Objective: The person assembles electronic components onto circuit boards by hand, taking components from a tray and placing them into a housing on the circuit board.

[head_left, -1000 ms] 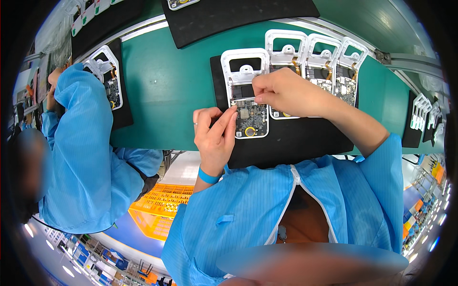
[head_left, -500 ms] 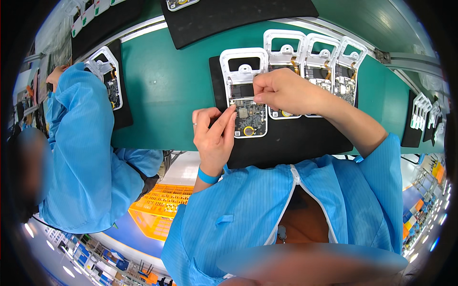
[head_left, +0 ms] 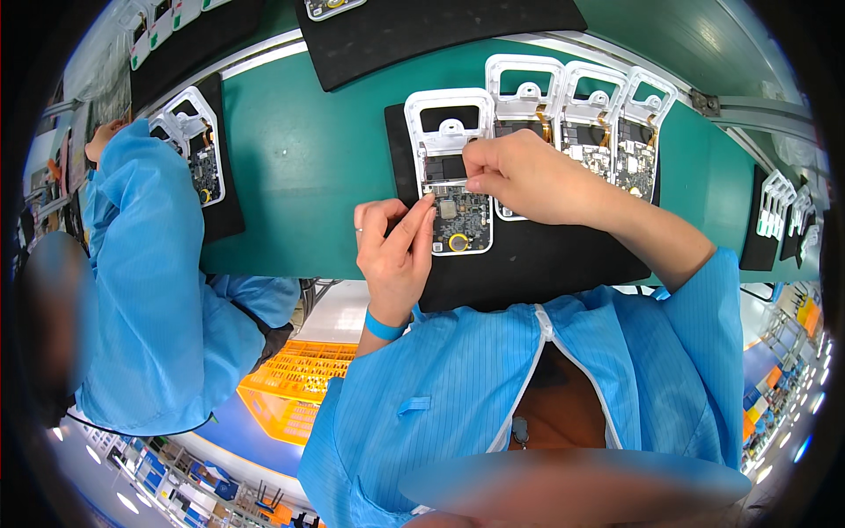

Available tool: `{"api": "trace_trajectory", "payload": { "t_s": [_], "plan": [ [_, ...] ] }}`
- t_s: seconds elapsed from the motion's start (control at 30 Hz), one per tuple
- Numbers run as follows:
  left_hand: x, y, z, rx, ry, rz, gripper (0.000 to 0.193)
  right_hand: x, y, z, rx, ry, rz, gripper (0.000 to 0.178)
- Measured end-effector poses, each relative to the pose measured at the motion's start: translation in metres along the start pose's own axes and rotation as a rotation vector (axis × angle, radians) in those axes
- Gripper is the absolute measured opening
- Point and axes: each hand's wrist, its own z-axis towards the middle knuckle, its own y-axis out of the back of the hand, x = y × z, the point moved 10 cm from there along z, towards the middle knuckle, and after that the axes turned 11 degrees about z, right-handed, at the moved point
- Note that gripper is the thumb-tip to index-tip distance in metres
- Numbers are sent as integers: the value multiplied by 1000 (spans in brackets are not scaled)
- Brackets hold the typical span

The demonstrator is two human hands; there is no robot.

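A white device housing (head_left: 411, 132) with a handle loop lies on the black mat, its dark circuit board (head_left: 466, 222) facing up. My left hand (head_left: 392, 251) is at its left edge, the fingertips pressed together against the housing beside the board. Over the upper part of the board my right hand (head_left: 528, 176) is closed in a pinch. A thin, light-coloured strip or tool (head_left: 447, 183) runs from its fingertips across the board's upper edge; its exact kind is too small to tell. A round, yellow-rimmed part (head_left: 459, 242) sits low on the board.
Several similar housings (head_left: 585, 79) with exposed boards and orange flex cables stand close on the right. The black mat (head_left: 546, 264) lies on a green table (head_left: 308, 167). At left a co-worker's blue sleeve (head_left: 145, 194) reaches past another housing (head_left: 211, 132). An orange crate (head_left: 290, 387) is below.
My right hand has shifted slightly left and down over the board, still pinched. My left hand holds its place. The co-worker's arm at left has moved a little, uncovering more of the housing there.
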Motion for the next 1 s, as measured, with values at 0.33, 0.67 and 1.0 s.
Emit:
{"api": "trace_trajectory", "payload": {
  "t_s": [0.33,0.67,1.0],
  "plan": [
    [-1,-1,0,2,-9,-2,23,3,-2,0,61,-8,-30,16],
    [-1,-1,-1,-10,0,-13,23,5,-9,1,118,-32,-73,15],
    [-8,2,-1,32,22,-35,23,29,-1,-17,21,154,-327,16]
  ]
}}
